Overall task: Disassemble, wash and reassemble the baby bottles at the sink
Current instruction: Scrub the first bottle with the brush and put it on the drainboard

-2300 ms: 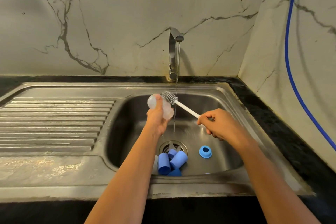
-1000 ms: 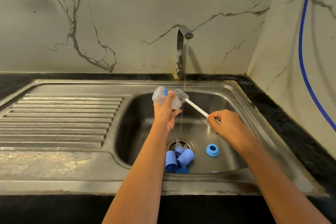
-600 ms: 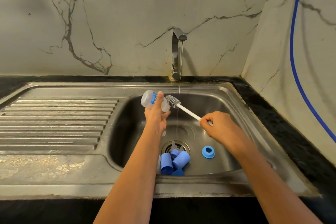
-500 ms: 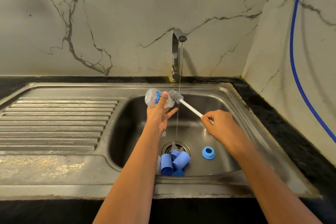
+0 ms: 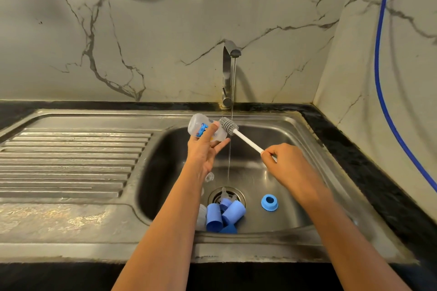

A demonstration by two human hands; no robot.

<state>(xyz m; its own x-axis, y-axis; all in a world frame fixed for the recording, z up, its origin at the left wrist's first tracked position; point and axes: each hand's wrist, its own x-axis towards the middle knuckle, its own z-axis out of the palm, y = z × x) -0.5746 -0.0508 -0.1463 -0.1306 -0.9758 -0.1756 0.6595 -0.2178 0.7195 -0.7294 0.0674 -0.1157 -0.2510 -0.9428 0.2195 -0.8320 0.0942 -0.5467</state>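
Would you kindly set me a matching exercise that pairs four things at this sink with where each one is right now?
Things:
1. clear plastic baby bottle
2. white-handled bottle brush with grey bristles
3. round blue plastic ring
4. blue cylindrical plastic caps

Places:
A. lying alone on the steel sink floor, right of the drain
B. held in the right hand
C. piled beside the drain, at the near wall
D. held in the left hand

Pairs: 1-D, 2-B, 3-A, 4-C.
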